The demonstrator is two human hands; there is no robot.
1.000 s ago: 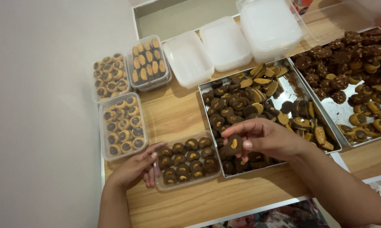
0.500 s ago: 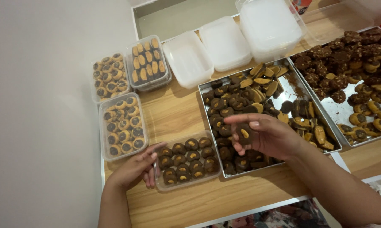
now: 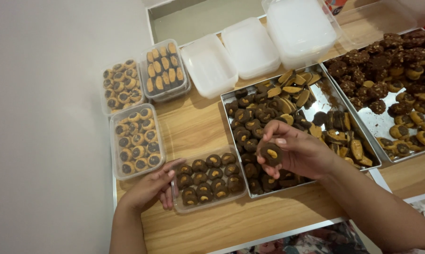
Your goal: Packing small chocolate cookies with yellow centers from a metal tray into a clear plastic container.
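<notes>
Over the metal tray (image 3: 316,101), just beside our clear plastic box (image 3: 208,181), which the left hand (image 3: 149,188) steadies with flat open fingers, our right hand (image 3: 297,153) pinches a dark round cookie (image 3: 271,153). We should keep it level; it has no long axis, nut side up.
</notes>
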